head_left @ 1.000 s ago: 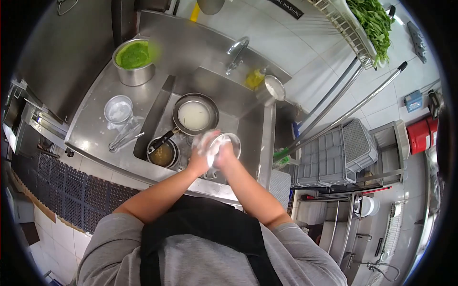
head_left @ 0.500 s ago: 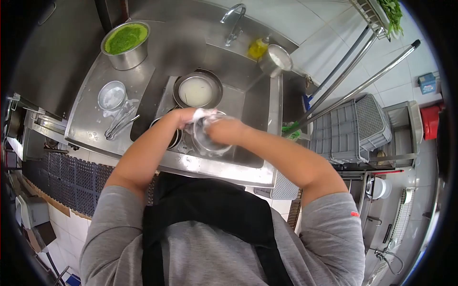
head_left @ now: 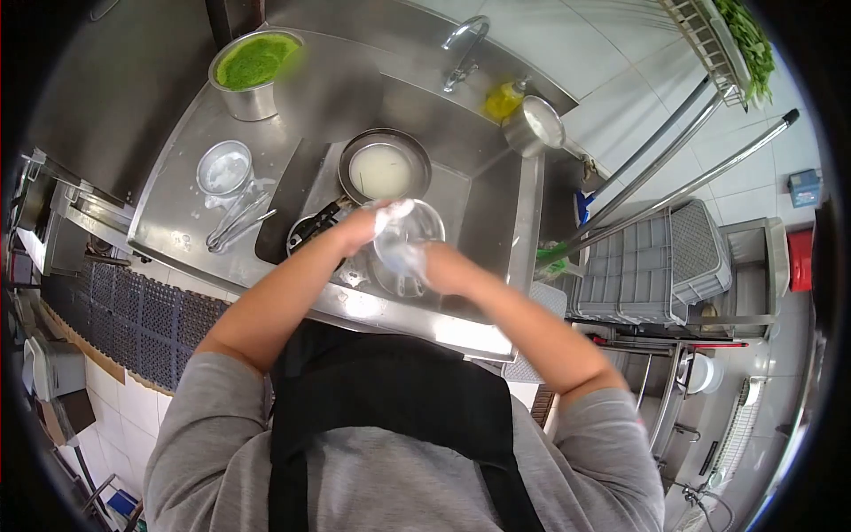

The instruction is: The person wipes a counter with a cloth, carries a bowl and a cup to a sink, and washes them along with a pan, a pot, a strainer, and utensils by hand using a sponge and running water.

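Over the near part of the sink, my left hand [head_left: 362,229] is closed on the rim of a round metal bowl [head_left: 429,218], with white suds on its fingers. The bowl is tilted so that its inside faces up toward me. My right hand [head_left: 443,268] is at the bowl's near right side, fingers curled and blurred by motion; a pale, soapy smear lies at the fingertips, and what they hold cannot be made out. Behind the bowl, a dark round pan [head_left: 415,154] sits in the sink with cloudy whitish liquid in it. A black-handled pan [head_left: 301,232] lies partly hidden beside my left forearm.
On the left counter stand a metal pot with green contents [head_left: 251,104], a small sudsy metal cup [head_left: 213,182] and tongs [head_left: 238,223]. A faucet [head_left: 456,75], yellow soap bottle [head_left: 503,101] and metal saucepan [head_left: 525,137] are at the back. Grey crates [head_left: 625,275] stand right.
The view has shifted slightly. The bowl has been raised and tilted so more of its inside shows, and my right hand has moved toward its near right side.
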Demonstrator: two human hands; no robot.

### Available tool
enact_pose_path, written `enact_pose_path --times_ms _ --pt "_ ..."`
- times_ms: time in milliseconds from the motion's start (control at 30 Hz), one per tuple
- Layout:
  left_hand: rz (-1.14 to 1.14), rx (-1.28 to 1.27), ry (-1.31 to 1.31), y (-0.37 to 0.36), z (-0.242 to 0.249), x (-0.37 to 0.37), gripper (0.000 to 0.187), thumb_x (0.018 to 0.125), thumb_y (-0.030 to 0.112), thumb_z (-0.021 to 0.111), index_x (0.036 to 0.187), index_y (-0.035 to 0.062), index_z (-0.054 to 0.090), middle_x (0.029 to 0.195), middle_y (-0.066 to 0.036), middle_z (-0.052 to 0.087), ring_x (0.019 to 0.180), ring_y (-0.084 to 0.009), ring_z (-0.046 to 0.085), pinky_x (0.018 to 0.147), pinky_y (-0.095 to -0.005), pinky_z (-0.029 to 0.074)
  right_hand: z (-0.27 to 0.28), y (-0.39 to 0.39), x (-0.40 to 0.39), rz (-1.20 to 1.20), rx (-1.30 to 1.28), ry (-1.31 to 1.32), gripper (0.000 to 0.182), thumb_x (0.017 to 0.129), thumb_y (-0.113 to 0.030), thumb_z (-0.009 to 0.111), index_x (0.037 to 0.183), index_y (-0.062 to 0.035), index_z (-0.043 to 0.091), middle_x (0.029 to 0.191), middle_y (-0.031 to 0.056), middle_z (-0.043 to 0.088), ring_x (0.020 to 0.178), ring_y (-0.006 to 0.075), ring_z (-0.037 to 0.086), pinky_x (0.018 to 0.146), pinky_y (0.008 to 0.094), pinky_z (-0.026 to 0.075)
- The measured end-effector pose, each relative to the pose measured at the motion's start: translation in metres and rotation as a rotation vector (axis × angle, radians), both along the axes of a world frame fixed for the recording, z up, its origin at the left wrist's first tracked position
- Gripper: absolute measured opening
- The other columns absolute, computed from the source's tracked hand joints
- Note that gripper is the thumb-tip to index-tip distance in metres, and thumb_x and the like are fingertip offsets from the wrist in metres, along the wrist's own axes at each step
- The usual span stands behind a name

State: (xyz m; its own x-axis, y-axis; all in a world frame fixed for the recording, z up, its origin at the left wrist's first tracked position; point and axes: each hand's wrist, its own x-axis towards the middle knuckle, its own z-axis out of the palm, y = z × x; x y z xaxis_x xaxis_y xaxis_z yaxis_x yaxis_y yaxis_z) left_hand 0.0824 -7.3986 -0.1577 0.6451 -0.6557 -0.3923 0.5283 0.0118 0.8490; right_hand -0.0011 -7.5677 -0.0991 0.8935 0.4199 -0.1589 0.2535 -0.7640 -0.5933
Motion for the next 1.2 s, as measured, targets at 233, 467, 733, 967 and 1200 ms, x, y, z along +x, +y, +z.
enact_pose_path --times_ms 233,467,733,967,1200 --pt "-0.363 0.129 0.108 -0.004 0.027 0.017 0.059 0.091 0.045 0.052 0.140 0.0132 0.040 0.133 -0.009 0.050 0.119 -0.0203 0.048 0.097 -0.0352 0.041 0.020 -0.008 0.025 0.324 -0.711 -0.246 0.018 0.081 -0.015 0.058 0.093 -0.0065 0.067 0.105 0.0126 0.063 0.101 0.0284 0.060 0.085 0.0431 0.047" --pt "0.091 -0.005 -0.092 -0.018 -0.010 0.007 0.048 0.092 0.041 0.052 0.128 0.0084 0.053 0.122 -0.012 0.057 0.105 -0.0206 0.055 0.091 -0.0311 0.043 -0.011 -0.022 0.035 0.072 0.097 0.085 0.025 0.085 -0.011 0.051 0.106 -0.0014 0.062 0.103 0.0191 0.064 0.095 0.0292 0.061 0.081 0.0394 0.049" --pt "0.502 0.210 0.204 0.037 -0.054 0.052 0.039 0.089 0.021 0.054 0.124 0.0043 0.050 0.115 -0.013 0.059 0.101 -0.0239 0.061 0.079 -0.0482 0.053 0.072 -0.220 0.141 -0.801 -0.060 -0.504 0.045 0.089 -0.036 0.052 0.114 0.0010 0.057 0.096 0.0234 0.063 0.086 0.0334 0.060 0.078 0.0385 0.046" --pt "0.637 0.440 -0.164 0.038 -0.049 0.049 0.052 0.076 -0.008 0.043 0.127 0.0012 0.050 0.115 -0.013 0.060 0.107 -0.0217 0.056 0.093 -0.0282 0.042 0.011 -0.237 0.297 -0.441 -0.575 -0.587 0.038 0.094 -0.029 0.043 0.118 -0.0013 0.054 0.115 0.0206 0.058 0.109 0.0358 0.054 0.089 0.0460 0.045" --pt "0.502 0.437 -0.586 0.024 -0.052 0.081 0.060 0.069 -0.012 0.044 0.127 0.0024 0.050 0.121 -0.015 0.058 0.113 -0.0246 0.054 0.098 -0.0319 0.039 -0.047 -0.164 0.397 -0.247 -0.879 -0.481 0.041 0.093 -0.031 0.041 0.126 -0.0088 0.051 0.134 0.0085 0.047 0.128 0.0267 0.039 0.099 0.0484 0.037"
